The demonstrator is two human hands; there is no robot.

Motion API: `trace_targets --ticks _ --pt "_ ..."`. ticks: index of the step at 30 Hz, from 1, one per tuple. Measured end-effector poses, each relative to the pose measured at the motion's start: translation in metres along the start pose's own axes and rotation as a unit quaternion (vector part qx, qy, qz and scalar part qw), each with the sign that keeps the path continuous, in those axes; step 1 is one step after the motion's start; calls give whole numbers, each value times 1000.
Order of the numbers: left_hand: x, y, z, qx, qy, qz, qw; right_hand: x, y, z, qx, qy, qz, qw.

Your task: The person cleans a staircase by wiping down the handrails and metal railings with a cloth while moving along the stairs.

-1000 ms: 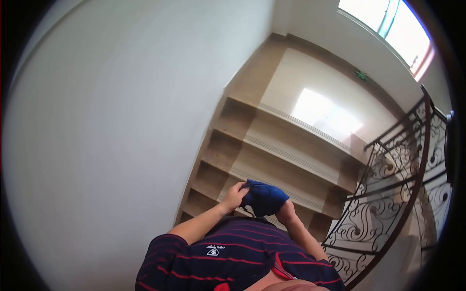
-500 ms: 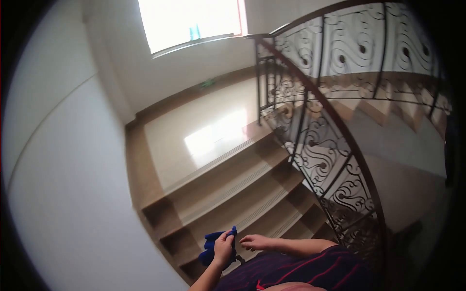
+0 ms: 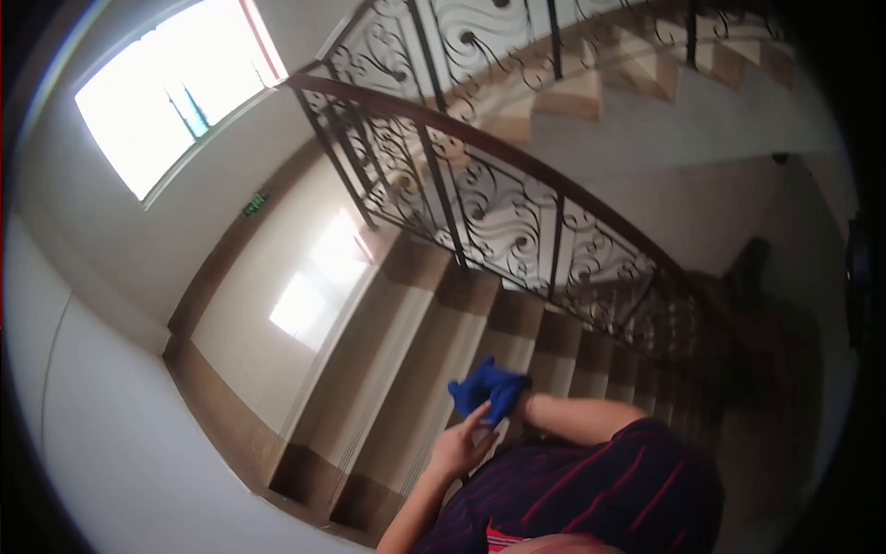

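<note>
Staircase: brown-and-cream steps (image 3: 378, 434) run across the middle; the view has swung since half a second ago, and they now slant more steeply.
Railing: dark scrolled ironwork under a curved handrail (image 3: 563, 186), reaching further left than before.
Window: bright window (image 3: 166, 92), now at upper left instead of top middle.
Shirt: dark, red-striped shirt (image 3: 591, 480) at the bottom.
Right hand: right hand (image 3: 526, 404), bare and apart from the cloth half a second ago, now mostly hidden by it; how its fingers are set cannot be told.
Left hand: left hand (image 3: 459, 450), fingers extended, tips at the cloth's lower edge; whether they pinch it is unclear.
Blue cloth: glove-like blue cloth (image 3: 494, 383), around the right hand's fingers and just beyond the left fingertips, above the steps.
</note>
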State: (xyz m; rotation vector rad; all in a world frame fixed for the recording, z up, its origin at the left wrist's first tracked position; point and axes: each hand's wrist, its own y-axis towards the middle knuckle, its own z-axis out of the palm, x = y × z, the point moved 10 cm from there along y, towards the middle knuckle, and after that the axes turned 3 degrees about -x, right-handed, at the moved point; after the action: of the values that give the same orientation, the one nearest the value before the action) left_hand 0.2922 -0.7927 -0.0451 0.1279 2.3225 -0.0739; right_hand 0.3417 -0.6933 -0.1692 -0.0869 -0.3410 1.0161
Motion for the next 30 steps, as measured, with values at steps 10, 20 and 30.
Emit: trace_targets --ticks 10,20,30 --pt "81 41 19 -21 -34 -42 998 150 -87 -62 -78 -25 -277 957" --pt "41 278 -35 -95 41 21 994 238 -215 -143 -265 46 -313 911" --pt "-185 641 -140 -276 434 300 803 292 -344 -208 -470 -37 -347 811"
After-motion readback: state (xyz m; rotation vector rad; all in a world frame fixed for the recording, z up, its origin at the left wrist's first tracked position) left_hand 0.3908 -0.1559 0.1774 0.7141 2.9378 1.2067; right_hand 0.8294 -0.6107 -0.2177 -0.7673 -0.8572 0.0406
